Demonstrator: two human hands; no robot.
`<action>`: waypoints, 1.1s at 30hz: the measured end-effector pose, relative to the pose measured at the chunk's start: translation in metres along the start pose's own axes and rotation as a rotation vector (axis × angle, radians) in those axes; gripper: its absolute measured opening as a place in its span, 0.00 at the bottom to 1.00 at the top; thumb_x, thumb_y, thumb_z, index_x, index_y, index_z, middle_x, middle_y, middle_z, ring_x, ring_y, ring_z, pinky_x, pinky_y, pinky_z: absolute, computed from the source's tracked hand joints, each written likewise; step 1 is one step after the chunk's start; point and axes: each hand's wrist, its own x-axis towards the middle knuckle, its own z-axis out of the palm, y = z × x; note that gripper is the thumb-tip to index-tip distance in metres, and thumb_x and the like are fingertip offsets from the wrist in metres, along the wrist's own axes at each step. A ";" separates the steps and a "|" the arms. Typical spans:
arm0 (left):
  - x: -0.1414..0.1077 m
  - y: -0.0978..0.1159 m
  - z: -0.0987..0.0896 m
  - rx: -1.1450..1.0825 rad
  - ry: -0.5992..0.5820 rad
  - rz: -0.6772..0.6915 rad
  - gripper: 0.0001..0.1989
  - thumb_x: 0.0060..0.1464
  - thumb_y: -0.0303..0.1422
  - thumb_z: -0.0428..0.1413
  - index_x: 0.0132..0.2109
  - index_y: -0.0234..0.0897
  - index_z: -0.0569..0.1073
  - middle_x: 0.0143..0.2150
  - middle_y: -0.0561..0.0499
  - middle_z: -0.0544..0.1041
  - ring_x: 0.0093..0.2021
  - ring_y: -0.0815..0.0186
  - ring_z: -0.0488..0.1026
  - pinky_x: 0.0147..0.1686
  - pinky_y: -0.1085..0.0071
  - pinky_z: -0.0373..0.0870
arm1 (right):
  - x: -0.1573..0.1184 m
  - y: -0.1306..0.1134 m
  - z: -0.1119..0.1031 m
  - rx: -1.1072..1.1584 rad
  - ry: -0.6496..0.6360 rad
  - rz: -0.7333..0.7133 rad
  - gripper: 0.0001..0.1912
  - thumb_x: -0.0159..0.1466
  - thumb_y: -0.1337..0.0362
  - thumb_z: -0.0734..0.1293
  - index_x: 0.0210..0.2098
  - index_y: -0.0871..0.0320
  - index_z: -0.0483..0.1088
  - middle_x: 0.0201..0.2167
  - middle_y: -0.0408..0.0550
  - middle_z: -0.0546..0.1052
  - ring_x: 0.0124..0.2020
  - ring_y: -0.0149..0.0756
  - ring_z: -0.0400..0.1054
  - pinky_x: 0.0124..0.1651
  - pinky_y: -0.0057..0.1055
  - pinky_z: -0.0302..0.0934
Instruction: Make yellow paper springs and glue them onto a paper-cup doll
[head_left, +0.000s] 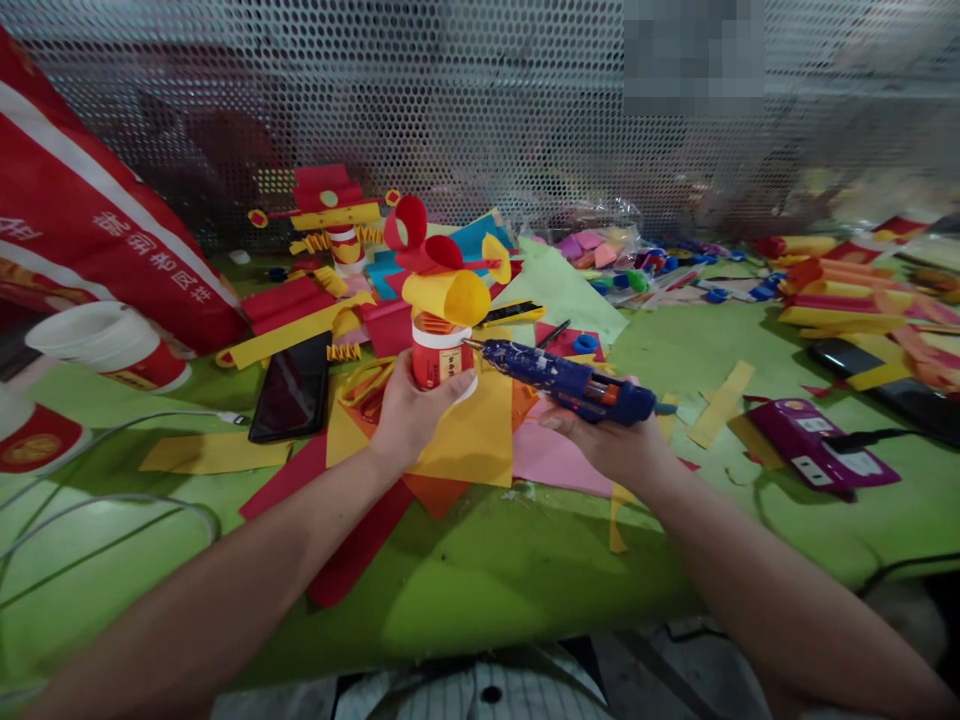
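Observation:
My left hand [411, 408] is wrapped round a red and white paper cup [435, 362]. Rolled pieces of red and yellow paper [448, 297] stand on top of the cup. In my right hand [600, 440] is a blue glue gun [570, 380], its nozzle pointing left and close to the cup's upper side; whether it touches cannot be made out. Yellow paper sheets [472, 455] lie under the cup, with a pink sheet [559, 462] below the glue gun. Yellow-handled scissors [367, 390] rest just left of the cup, partly hidden by my hand.
A finished-looking paper figure [334, 210] stands behind. To the left are a black phone [290, 390], stacked paper cups [112, 345] and a white cable [180, 412]. A purple power strip [821, 447] sits at right. A perforated metal panel [450, 110] borders the green table.

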 end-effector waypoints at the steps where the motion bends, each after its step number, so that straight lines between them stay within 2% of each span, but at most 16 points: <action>1: 0.000 0.000 0.000 0.000 -0.001 -0.002 0.21 0.35 0.37 0.66 0.37 0.36 0.69 0.34 0.52 0.75 0.33 0.67 0.72 0.35 0.69 0.69 | 0.000 0.000 0.000 0.000 0.001 0.004 0.19 0.52 0.46 0.68 0.23 0.54 0.63 0.19 0.42 0.68 0.21 0.33 0.61 0.23 0.31 0.57; 8: 0.001 0.000 0.000 -0.034 -0.024 -0.005 0.21 0.36 0.36 0.66 0.38 0.36 0.68 0.35 0.52 0.75 0.34 0.68 0.72 0.37 0.69 0.69 | 0.000 0.001 0.002 0.021 -0.001 0.038 0.19 0.51 0.46 0.69 0.23 0.54 0.62 0.19 0.41 0.67 0.21 0.32 0.62 0.22 0.30 0.57; 16: 0.001 -0.003 -0.001 -0.030 -0.023 -0.003 0.20 0.35 0.36 0.66 0.37 0.37 0.69 0.33 0.54 0.75 0.32 0.69 0.71 0.35 0.70 0.69 | 0.001 -0.001 0.000 0.007 0.030 0.003 0.19 0.51 0.46 0.69 0.22 0.54 0.62 0.17 0.41 0.66 0.20 0.32 0.61 0.21 0.30 0.57; 24: -0.001 0.003 0.001 -0.055 -0.035 -0.024 0.21 0.36 0.35 0.65 0.38 0.36 0.69 0.35 0.52 0.75 0.34 0.67 0.72 0.38 0.68 0.68 | 0.001 -0.004 0.000 -0.006 0.005 0.021 0.22 0.50 0.42 0.67 0.22 0.55 0.63 0.18 0.42 0.67 0.20 0.32 0.60 0.21 0.29 0.58; 28: -0.001 0.002 0.001 -0.058 -0.020 -0.018 0.20 0.35 0.35 0.66 0.38 0.37 0.69 0.34 0.53 0.75 0.32 0.68 0.71 0.36 0.69 0.69 | 0.002 -0.005 0.001 -0.006 0.031 0.047 0.22 0.49 0.42 0.68 0.21 0.55 0.62 0.17 0.41 0.66 0.19 0.31 0.59 0.20 0.29 0.57; 33: -0.002 0.005 0.002 -0.044 -0.024 -0.014 0.19 0.37 0.35 0.65 0.38 0.36 0.69 0.35 0.52 0.75 0.34 0.67 0.72 0.39 0.68 0.69 | 0.002 -0.006 -0.001 -0.037 0.038 0.056 0.23 0.48 0.41 0.67 0.21 0.54 0.63 0.16 0.42 0.66 0.18 0.32 0.60 0.20 0.30 0.57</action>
